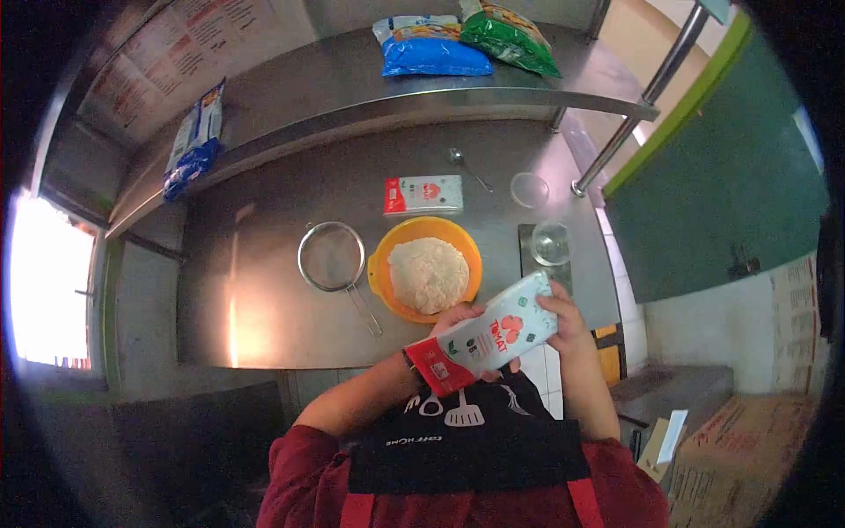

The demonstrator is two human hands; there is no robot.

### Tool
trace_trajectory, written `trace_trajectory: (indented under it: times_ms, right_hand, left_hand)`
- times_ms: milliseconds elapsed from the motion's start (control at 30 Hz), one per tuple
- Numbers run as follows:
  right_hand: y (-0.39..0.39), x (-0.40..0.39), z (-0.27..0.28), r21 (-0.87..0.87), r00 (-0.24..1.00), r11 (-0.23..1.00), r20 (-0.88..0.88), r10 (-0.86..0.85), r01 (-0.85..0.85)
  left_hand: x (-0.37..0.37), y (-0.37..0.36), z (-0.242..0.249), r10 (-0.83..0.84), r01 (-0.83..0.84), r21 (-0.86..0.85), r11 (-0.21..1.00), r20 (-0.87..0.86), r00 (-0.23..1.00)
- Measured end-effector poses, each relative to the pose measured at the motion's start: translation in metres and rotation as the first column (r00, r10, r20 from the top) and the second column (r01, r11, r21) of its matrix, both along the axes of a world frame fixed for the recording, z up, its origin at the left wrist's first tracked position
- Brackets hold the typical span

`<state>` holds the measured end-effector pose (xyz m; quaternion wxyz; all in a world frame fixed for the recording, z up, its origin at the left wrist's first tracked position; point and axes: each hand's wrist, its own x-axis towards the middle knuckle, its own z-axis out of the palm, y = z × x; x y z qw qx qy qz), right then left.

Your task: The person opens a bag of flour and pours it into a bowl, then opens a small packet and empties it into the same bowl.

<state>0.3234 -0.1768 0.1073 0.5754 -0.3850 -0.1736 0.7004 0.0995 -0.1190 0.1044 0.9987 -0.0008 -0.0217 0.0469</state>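
Both my hands hold a white and red packet (486, 336) marked TOMAT, tilted in front of my apron. My left hand (458, 317) grips its lower left part, with the palm and some fingers hidden behind it. At its upper right end, my right hand (566, 319) pinches the edge. Just beyond the packet stands a yellow bowl (476, 264) holding white flour (429, 275). Behind the bowl lies a second packet (423, 194) of the same kind, flat on the metal table. A round strainer (332, 256) rests left of the bowl.
The metal table (264, 308) also carries a spoon (471, 170), a clear round container (530, 190) and another clear container (552, 244) on a dark flat item. Above runs a metal shelf (352, 66) with blue bags (431, 55) and a green bag (510, 40).
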Motion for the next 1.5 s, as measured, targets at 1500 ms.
trace_trajectory:
  times_ms: [1500]
  right_hand:
    - [-0.002,-0.025,0.005,0.067,0.883,0.956,-0.370,0.290,-0.286]
  left_hand:
    - [0.018,-0.059,-0.028,0.006,0.085,-0.157,0.984,0.506,0.863]
